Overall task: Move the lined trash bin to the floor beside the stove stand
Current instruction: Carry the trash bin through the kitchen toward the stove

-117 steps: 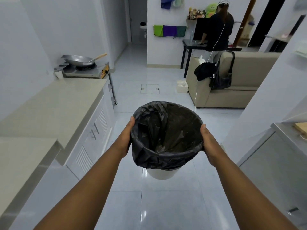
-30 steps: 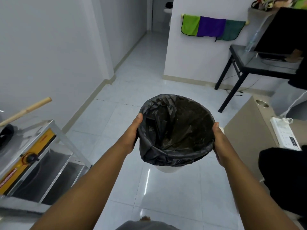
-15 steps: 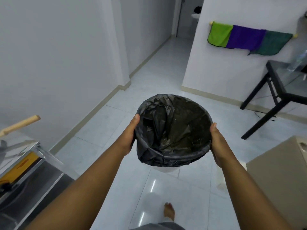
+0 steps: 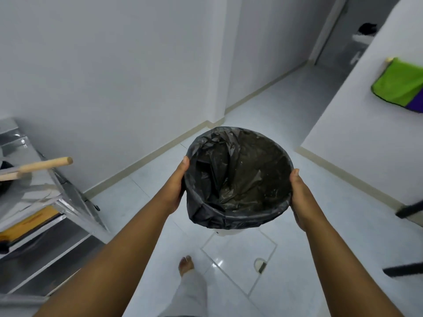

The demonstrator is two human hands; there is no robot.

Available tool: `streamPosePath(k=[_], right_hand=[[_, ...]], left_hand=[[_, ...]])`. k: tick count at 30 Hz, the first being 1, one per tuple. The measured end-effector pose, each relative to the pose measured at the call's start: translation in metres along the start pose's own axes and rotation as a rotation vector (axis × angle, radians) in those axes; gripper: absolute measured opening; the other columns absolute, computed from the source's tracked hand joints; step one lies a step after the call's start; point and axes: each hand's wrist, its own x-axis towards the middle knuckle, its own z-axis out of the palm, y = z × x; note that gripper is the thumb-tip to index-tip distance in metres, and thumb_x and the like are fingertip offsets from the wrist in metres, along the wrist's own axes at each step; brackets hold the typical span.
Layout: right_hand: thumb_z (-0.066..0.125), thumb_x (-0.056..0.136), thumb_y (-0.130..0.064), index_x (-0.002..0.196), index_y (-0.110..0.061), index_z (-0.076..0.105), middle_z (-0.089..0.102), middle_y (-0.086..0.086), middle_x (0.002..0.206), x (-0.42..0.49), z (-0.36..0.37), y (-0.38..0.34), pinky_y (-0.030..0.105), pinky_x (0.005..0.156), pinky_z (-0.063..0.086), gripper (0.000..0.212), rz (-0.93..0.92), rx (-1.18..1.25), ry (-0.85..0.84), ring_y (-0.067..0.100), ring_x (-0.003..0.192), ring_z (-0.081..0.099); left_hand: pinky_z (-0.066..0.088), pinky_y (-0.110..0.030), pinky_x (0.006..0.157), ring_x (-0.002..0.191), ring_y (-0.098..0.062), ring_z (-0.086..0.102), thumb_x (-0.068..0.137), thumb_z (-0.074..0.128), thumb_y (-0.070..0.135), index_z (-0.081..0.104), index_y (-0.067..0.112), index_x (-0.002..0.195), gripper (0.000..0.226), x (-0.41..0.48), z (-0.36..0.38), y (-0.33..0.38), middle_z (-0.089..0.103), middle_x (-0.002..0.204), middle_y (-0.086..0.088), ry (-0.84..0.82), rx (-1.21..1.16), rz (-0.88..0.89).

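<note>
Bin (image 4: pixel 238 179) held aloft, both hands' fingers (image 4: pixel 297 179) closed on rim; should lower level onto floor (image 4: pixel 128 193) left of fingers, beside stove stand (image 4: pixel 68 202).

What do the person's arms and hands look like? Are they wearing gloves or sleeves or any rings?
Both arms are bare all the way down: no sleeves show. The left hand and the right hand wear no gloves, and no rings, watch or bracelets can be seen. The nails that show are short and plain.

Hands (image 4: pixel 176 186) grip bin (image 4: pixel 238 179) (black liner) above floor (image 4: pixel 146 186).
</note>
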Motion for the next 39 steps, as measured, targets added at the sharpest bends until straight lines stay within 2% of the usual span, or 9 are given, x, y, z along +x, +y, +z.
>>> streamPosePath(k=[2, 6, 11, 15, 23, 27, 31, 36, 39], right_hand=[[0.027, 0.064, -0.097, 0.146, -0.043, 0.038, 0.041, -0.005, 0.154, 0.04, 0.016, -0.01, 0.048, 0.114, 0.032, 0.099, 0.011, -0.025, -0.017, 0.022, 0.139, 0.041], [0.027, 0.063, -0.098, 0.147, -0.041, 0.038, 0.041, -0.003, 0.154, 0.116, 0.054, -0.034, 0.05, 0.113, 0.033, 0.101, 0.019, -0.048, -0.077, 0.024, 0.139, 0.041], [0.028, 0.069, -0.094, 0.147, -0.038, 0.038, 0.042, -0.002, 0.154, 0.199, 0.1, -0.067, 0.049, 0.111, 0.036, 0.097, 0.02, -0.063, -0.146, 0.026, 0.138, 0.043], [0.025, 0.082, -0.081, 0.148, -0.035, 0.039, 0.043, 0.0, 0.154, 0.256, 0.139, -0.088, 0.044, 0.108, 0.04, 0.081, 0.018, -0.045, -0.191, 0.026, 0.137, 0.044], [0.029, 0.082, -0.081, 0.145, -0.035, 0.044, 0.048, -0.003, 0.15, 0.347, 0.225, -0.108, 0.044, 0.109, 0.041, 0.079, 0.026, -0.042, -0.471, 0.021, 0.134, 0.046], [0.033, 0.078, -0.085, 0.145, -0.037, 0.042, 0.047, -0.003, 0.15, 0.389, 0.269, -0.104, 0.046, 0.109, 0.04, 0.083, 0.055, -0.074, -0.621, 0.021, 0.135, 0.046], [0.037, 0.08, -0.083, 0.14, -0.042, 0.048, 0.051, -0.008, 0.145, 0.428, 0.301, -0.094, 0.036, 0.1, 0.048, 0.073, 0.106, -0.096, -0.766, 0.017, 0.13, 0.05], [0.037, 0.082, -0.079, 0.141, -0.04, 0.048, 0.052, -0.008, 0.144, 0.478, 0.339, -0.061, 0.035, 0.102, 0.046, 0.071, 0.214, -0.132, -0.906, 0.016, 0.131, 0.049], [0.031, 0.089, -0.074, 0.142, -0.039, 0.048, 0.052, -0.007, 0.146, 0.502, 0.361, -0.027, 0.039, 0.106, 0.043, 0.066, 0.311, -0.15, -0.965, 0.017, 0.134, 0.046]], left_hand=[[0.044, -0.025, 0.095, 0.12, -0.003, 0.058, 0.064, 0.046, 0.092, 0.067, 0.058, 0.114, 0.064, 0.029, -0.017, 0.004, 0.07, 0.122, 0.023, 0.033, -0.01, 0.001], [0.042, -0.031, 0.103, 0.129, -0.012, 0.056, 0.068, 0.047, 0.09, 0.061, 0.045, 0.132, 0.08, 0.088, -0.059, 0.015, 0.066, 0.134, 0.013, 0.104, -0.059, 0.031], [0.038, -0.041, 0.113, 0.134, -0.017, 0.053, 0.07, 0.048, 0.09, 0.054, 0.038, 0.142, 0.089, 0.15, -0.11, 0.036, 0.061, 0.142, 0.007, 0.174, -0.092, 0.043], [0.04, -0.038, 0.11, 0.134, -0.017, 0.053, 0.072, 0.047, 0.089, 0.053, 0.037, 0.143, 0.088, 0.184, -0.148, 0.052, 0.06, 0.143, 0.007, 0.225, -0.092, 0.051], [0.045, -0.026, 0.096, 0.131, -0.012, 0.054, 0.071, 0.044, 0.09, 0.059, 0.052, 0.131, 0.072, 0.212, -0.208, 0.051, 0.062, 0.14, 0.013, 0.447, -0.17, 0.042], [0.039, -0.037, 0.111, 0.136, -0.013, 0.049, 0.081, 0.036, 0.083, 0.058, 0.052, 0.133, 0.064, 0.213, -0.226, 0.039, 0.059, 0.143, 0.012, 0.586, -0.186, 0.056], [0.032, -0.043, 0.118, 0.139, -0.014, 0.044, 0.082, 0.032, 0.081, 0.051, 0.049, 0.14, 0.068, 0.217, -0.234, 0.025, 0.052, 0.149, 0.009, 0.719, -0.207, 0.013], [0.031, -0.043, 0.119, 0.14, -0.014, 0.044, 0.083, 0.035, 0.078, 0.046, 0.041, 0.146, 0.073, 0.237, -0.243, -0.011, 0.049, 0.151, 0.008, 0.875, -0.288, -0.08], [0.036, -0.037, 0.114, 0.128, -0.004, 0.052, 0.082, 0.037, 0.078, 0.051, 0.047, 0.136, 0.064, 0.25, -0.255, -0.044, 0.058, 0.137, 0.02, 0.915, -0.33, -0.148]])
